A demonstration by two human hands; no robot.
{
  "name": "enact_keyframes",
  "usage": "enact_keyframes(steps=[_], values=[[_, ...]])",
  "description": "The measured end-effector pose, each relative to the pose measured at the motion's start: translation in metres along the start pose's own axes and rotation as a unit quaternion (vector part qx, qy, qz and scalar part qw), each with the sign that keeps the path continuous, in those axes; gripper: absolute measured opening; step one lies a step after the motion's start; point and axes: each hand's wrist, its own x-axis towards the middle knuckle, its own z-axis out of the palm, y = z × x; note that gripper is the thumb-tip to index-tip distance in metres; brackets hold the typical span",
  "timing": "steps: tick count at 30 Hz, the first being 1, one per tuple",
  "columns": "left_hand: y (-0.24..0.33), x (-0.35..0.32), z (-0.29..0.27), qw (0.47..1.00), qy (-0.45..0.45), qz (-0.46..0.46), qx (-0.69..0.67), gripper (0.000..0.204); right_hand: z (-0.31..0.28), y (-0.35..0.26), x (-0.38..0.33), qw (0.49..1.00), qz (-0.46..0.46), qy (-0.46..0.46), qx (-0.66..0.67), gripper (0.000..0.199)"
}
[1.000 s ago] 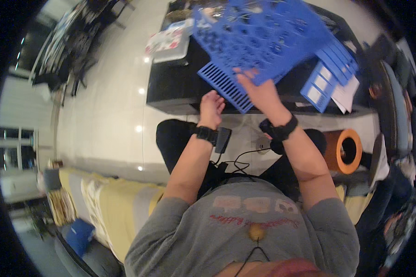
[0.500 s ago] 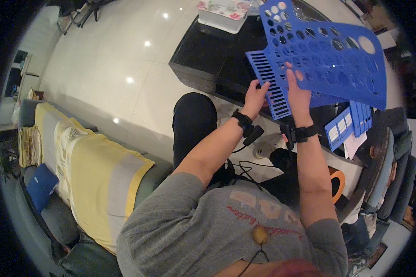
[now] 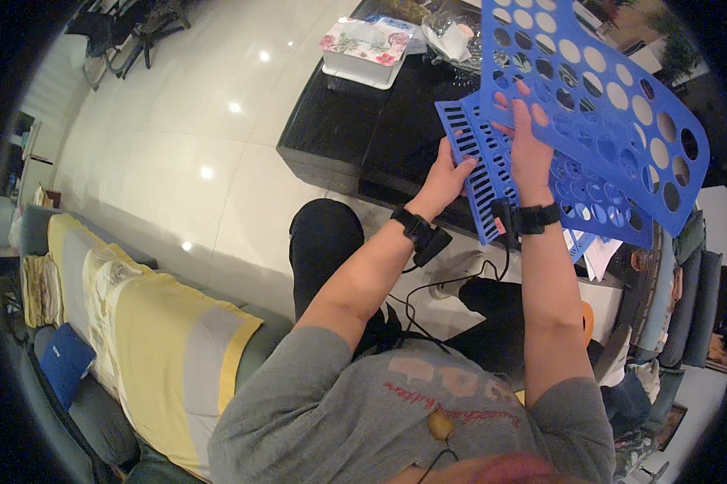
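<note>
two hands: left hand (image 3: 442, 179), right hand (image 3: 528, 149), each with one black wristband. one blue folding board (image 3: 597, 121) made of perforated panels, number of panels hard to tell. one dark counter (image 3: 355, 137). one white floral box (image 3: 366, 50) on it. one sofa (image 3: 97, 323) with one yellow-and-grey cover, one blue cushion (image 3: 63, 363).

One head-worn fisheye looks steeply down, close over the hands (image 3: 492, 165) and lap.

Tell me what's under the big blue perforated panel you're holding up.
Under the big perforated panel lie more blue panels, one slatted, gripped by the left hand and right hand. Below them is the black table; whatever sits beneath the panels is covered.
</note>
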Motion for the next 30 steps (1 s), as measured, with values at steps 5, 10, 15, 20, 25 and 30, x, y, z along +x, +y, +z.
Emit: enact_keyframes(steps=[5,10,15,20,25,30], values=[[0.002,-0.007,0.002,0.999,-0.032,0.010,0.016,0.055,0.015,0.010,0.006,0.999,-0.023,-0.033,0.030,0.035],[-0.003,-0.010,-0.004,0.989,-0.035,0.071,0.123,0.051,0.026,0.023,0.010,0.998,-0.010,-0.049,0.029,0.033],[-0.007,-0.008,-0.009,0.988,-0.026,0.061,0.138,0.043,0.022,0.025,0.011,0.997,-0.014,-0.053,0.050,0.035],[-0.008,-0.010,-0.006,0.984,0.004,0.047,0.171,0.039,0.023,0.023,0.011,0.998,-0.016,-0.054,0.032,0.034],[-0.007,-0.012,-0.003,0.977,0.013,0.091,0.195,0.040,0.024,0.022,0.009,0.998,-0.015,-0.048,0.037,0.034],[-0.004,-0.013,0.001,0.981,0.003,0.092,0.170,0.038,0.024,0.023,0.009,0.998,-0.018,-0.051,0.039,0.034]])
